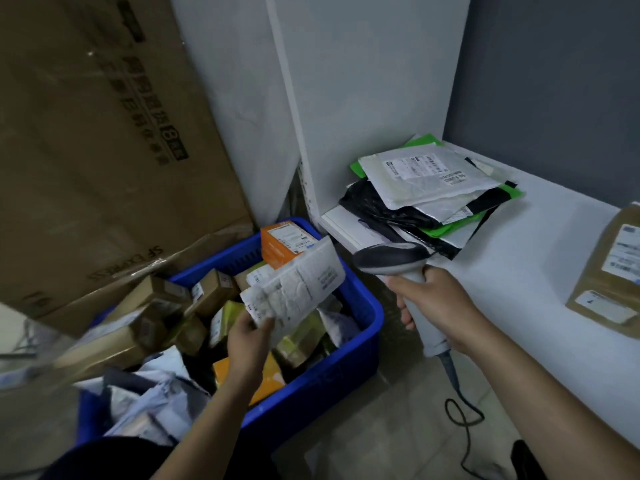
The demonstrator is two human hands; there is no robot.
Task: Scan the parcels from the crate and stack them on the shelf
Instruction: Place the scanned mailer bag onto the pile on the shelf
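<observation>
I see a crate (332, 386) of smooth blue plastic with a slight sheen. The padded mailer (298, 289) is white film, dimpled by its bubble lining and faintly glossy. The scanner (391, 259) has a matt grey plastic grip and a shinier dark head. On the smooth matt white shelf (526, 271), the stacked bags (429, 181) are slick black, green and white polythene; the big carton (86, 150) is dull brown cardboard

head | worn high; faces forward-down | close over crate (360, 327); shelf (540, 237)
</observation>
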